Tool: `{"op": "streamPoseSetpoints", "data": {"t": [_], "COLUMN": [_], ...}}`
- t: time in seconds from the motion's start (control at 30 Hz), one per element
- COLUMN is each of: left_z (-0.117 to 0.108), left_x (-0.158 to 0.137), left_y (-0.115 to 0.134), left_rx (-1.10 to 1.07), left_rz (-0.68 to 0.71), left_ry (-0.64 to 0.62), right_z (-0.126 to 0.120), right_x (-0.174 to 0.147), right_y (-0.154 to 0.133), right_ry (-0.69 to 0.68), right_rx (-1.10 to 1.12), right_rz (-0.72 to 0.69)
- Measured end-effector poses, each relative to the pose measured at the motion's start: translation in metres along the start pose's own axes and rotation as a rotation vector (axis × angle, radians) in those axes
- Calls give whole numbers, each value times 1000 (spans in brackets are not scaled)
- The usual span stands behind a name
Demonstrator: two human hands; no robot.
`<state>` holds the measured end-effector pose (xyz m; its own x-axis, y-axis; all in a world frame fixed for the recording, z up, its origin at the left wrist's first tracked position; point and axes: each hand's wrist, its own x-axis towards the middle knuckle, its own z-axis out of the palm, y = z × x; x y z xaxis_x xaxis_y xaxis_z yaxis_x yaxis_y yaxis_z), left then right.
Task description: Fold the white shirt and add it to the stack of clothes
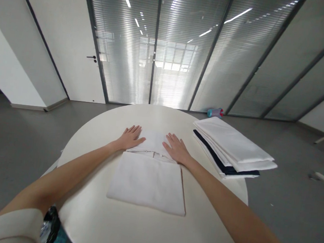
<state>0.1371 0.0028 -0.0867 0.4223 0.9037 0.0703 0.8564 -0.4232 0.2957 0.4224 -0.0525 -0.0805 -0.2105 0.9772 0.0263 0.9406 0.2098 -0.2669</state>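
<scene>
Left hand [131, 137] and right hand [176, 149] lie flat, fingers spread, holding nothing — pressing the white folded garment [149, 179] on the desk [90, 214].

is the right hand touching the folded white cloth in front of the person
Touching. The head view shows the right hand lying flat, palm down, on the far end of the folded white cloth, with no gap under the fingers.

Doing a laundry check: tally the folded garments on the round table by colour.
White folded garment under both hands: 1
White folded garments in the stack: 3, as far as the layers show
Dark navy folded garment in the stack: 1
Total: 5
</scene>
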Motion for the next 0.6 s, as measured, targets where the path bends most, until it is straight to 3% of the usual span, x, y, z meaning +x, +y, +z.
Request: {"op": "streamPoseSetpoints", "data": {"t": [0.13, 0.27, 0.47, 0.6], "left_z": [-6, -16, -24, -32], "left_x": [5, 14, 13, 8], "left_y": [-17, -33, -44, -29], "left_rx": [17, -133, -667, -1023], "left_rz": [-160, -122, -8, 38], "left_ry": [72, 8, 63, 41], "right_z": [-2, -6, -10, -14], "right_x": [-1, 1, 2, 2], "right_y": [14, 18, 16, 21], "right_ry": [115, 76, 173, 151], "right_rx": [-50, -4, 117, 534], "right_rz": [201, 184, 148, 80]}}
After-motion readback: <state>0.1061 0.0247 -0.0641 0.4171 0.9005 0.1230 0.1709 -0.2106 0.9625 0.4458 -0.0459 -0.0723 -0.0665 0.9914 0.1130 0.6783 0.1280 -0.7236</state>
